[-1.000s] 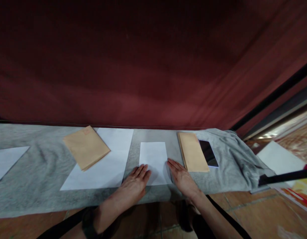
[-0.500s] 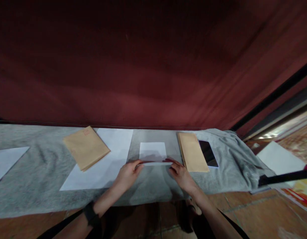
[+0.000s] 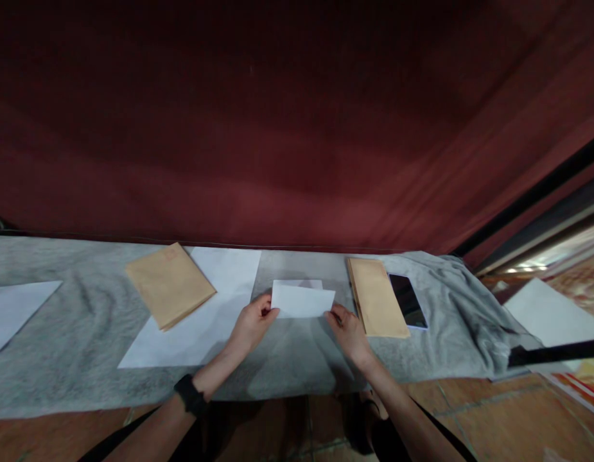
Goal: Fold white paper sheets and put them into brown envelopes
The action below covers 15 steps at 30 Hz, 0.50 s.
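Observation:
Between my two hands is a folded sheet of white paper (image 3: pixel 302 303), its broad face turned toward me. My left hand (image 3: pixel 251 321) pinches its left edge, thumb in front. At the right edge my right hand (image 3: pixel 349 326) grips it with thumb and bent fingers. Just behind the held sheet, the top strip of another piece of white paper (image 3: pixel 311 283) shows; the rest is hidden. A stack of brown envelopes (image 3: pixel 379 298) lies close to the right of my right hand.
A grey cloth (image 3: pixel 85 378) covers the narrow table. On the left, brown envelopes (image 3: pixel 169 282) lie partly over large white paper (image 3: pixel 229 276), with another white sheet (image 3: pixel 20 311) farther left. A phone (image 3: pixel 407 300) rests beside the right stack. A dark red panel (image 3: pixel 297 160) rises behind.
The held paper has tilted up from nearly edge-on, so its white face now shows and covers most of the piece behind it. Both hands keep their grip at its ends.

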Available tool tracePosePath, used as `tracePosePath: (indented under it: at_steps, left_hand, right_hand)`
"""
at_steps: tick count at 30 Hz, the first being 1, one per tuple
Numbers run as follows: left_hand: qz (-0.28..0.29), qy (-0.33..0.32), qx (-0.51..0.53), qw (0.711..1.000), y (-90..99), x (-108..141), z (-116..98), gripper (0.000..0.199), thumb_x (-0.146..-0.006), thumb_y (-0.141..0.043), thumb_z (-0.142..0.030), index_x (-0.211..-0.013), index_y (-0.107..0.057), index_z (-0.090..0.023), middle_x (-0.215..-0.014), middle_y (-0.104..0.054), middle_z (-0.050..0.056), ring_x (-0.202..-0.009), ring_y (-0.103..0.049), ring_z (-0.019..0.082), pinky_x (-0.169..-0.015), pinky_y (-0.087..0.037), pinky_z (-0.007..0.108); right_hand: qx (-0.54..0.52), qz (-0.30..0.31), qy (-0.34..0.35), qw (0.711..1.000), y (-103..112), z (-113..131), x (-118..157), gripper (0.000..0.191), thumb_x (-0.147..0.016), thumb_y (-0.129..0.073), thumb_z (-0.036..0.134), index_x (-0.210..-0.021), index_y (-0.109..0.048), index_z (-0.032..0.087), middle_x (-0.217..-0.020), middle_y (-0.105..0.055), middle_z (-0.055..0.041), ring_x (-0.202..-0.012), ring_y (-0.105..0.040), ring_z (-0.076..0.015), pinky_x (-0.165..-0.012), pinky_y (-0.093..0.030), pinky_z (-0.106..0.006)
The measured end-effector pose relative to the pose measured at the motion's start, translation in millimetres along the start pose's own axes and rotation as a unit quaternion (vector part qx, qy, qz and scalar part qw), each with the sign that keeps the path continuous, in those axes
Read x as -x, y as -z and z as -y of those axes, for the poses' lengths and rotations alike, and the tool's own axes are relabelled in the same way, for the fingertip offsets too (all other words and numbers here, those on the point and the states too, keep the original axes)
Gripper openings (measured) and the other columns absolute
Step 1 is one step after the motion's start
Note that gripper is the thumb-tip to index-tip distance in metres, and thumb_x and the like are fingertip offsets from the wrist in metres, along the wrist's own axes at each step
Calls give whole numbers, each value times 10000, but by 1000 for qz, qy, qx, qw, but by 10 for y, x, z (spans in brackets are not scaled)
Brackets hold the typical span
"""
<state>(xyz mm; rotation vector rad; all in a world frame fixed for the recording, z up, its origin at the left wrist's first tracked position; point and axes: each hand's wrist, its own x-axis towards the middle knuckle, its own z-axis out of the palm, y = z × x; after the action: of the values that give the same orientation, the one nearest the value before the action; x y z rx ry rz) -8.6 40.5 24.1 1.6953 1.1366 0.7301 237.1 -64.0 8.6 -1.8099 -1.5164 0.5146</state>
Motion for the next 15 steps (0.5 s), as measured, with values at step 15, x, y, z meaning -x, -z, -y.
tracePosePath:
  at_steps: [15]
  left_hand:
    - [135, 64, 20, 989, 154, 18, -47, 388, -731, -647, -544, -776, -725, -167, -676, -655, 11, -660, -560, 189, -594, -413, 264]
  right_hand:
    - [-157, 30, -29, 987, -29, -2, -51, 387, -939, -532, 516, -998, -735, 192, -875, -736, -43, -804, -664, -204, -704, -504, -293]
